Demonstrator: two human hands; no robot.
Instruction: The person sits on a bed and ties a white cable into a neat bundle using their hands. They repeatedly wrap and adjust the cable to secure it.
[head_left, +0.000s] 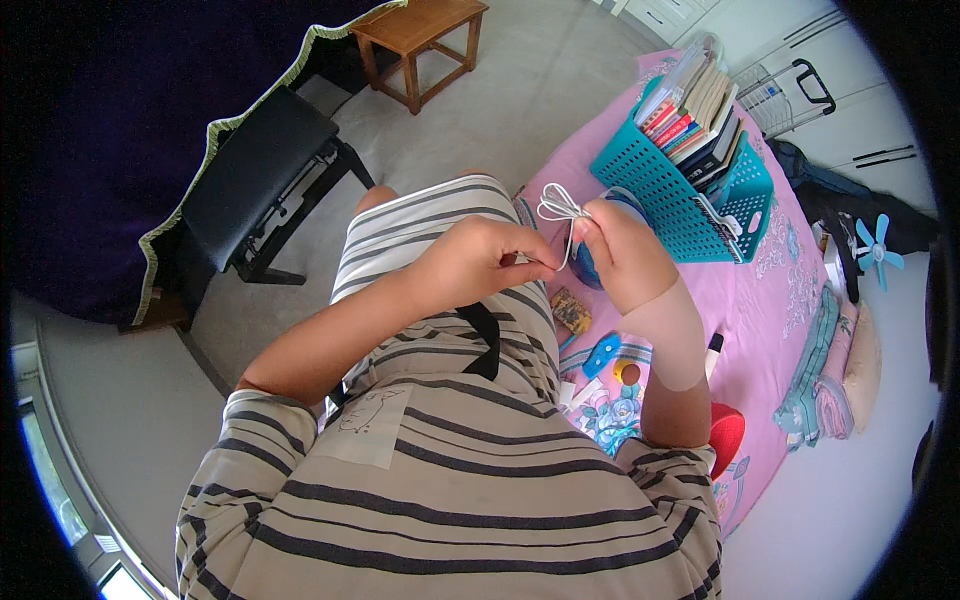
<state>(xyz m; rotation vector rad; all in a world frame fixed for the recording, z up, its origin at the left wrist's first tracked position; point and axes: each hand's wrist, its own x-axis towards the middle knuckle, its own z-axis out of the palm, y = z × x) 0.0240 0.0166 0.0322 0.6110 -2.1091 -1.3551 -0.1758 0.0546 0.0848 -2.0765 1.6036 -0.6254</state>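
A thin white cable [560,203], gathered into a small bundle of loops, is in front of me above my lap. My right hand [625,255] closes on the bundle between thumb and fingers, with the loops sticking out to its left. A single strand runs down from the bundle toward my left hand [480,262], whose thumb and forefinger pinch it near its lower bend. Both hands are close together but apart. Behind my right hand a round blue, clear-looking container [588,268] is partly hidden on the bed.
A teal basket [645,165] packed with books stands on the pink bedspread [740,300]. Nearer lie a yellowish patterned block [570,312], a blue item [602,355], and a red object [727,440]. Folded bedding [830,370], a black bench [260,170] and a wooden stool [415,30] are around me.
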